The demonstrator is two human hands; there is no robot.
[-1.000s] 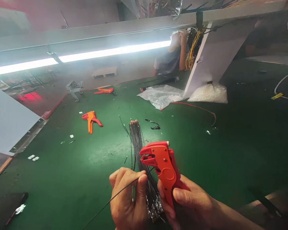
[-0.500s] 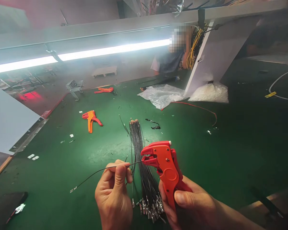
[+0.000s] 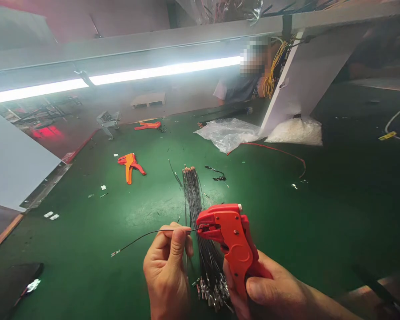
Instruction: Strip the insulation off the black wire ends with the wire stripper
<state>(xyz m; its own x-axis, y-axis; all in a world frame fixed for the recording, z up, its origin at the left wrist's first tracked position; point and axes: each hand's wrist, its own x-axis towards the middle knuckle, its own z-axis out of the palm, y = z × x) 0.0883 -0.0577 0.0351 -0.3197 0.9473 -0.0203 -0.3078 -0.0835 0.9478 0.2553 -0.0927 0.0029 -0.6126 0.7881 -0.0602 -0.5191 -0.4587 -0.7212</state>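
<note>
Between thumb and fingers, my left hand (image 3: pixel 168 271) pinches a thin black wire (image 3: pixel 138 239). A metal terminal (image 3: pixel 115 253) tips the wire's free end at the left, and the other end enters the jaws of a red-orange wire stripper (image 3: pixel 235 242). My right hand (image 3: pixel 273 284) is wrapped around the stripper's handles. Beneath both hands lies a bundle of black wires (image 3: pixel 192 191), with copper-coloured ends at the far side and metal terminals at the near side. Part of the bundle is hidden by the stripper.
Two more wire strippers, one nearer (image 3: pixel 130 166) and one farther (image 3: pixel 148 126), lie on the green table (image 3: pixel 320 222). Clear plastic bags (image 3: pixel 228 133), a red wire (image 3: pixel 280 150) and black scraps (image 3: pixel 216 173) are around. A lamp tube (image 3: pixel 166 69) hangs above; a person (image 3: pixel 236 89) sits beyond.
The wire end has gone farther into the stripper's jaws as my left hand came closer to the tool. The whole view has shifted slightly.
</note>
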